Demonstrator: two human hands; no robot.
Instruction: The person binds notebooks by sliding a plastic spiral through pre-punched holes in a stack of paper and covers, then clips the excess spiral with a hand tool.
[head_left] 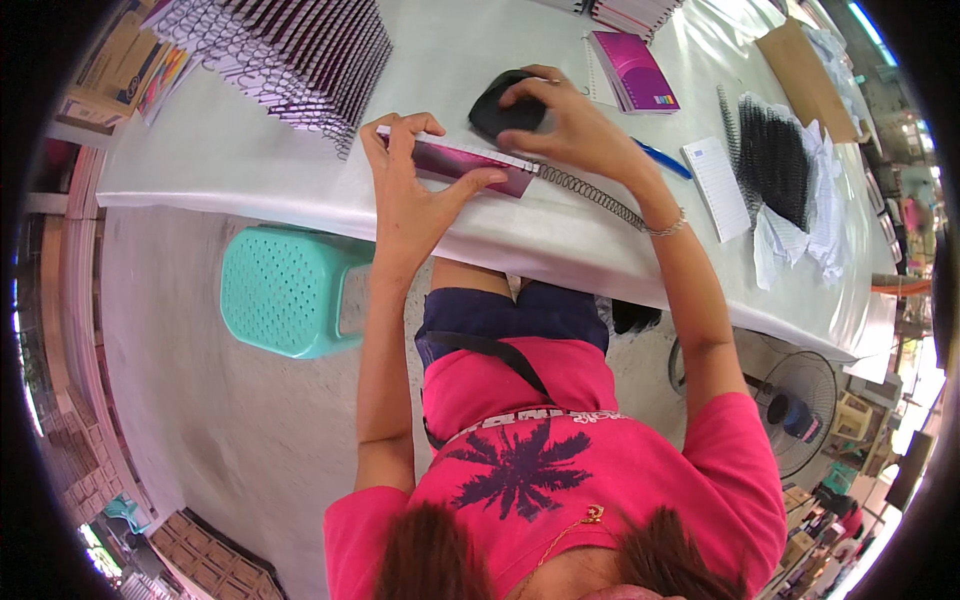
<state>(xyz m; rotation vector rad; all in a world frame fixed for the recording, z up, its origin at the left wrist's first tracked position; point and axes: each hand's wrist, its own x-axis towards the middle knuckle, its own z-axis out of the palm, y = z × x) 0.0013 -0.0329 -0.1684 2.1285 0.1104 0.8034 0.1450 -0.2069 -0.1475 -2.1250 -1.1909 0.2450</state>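
The magenta notebook (470, 163) lay on the white surface (250, 160), its long axis running left to right, a black spiral coil (590, 195) trailing off its right end. The left hand (410, 190) pinned its near edge; the right hand (560, 125), beyond it, cupped a black rounded object (500, 108).

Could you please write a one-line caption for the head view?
Left hand steadies a purple notebook; right hand rests on a black device.
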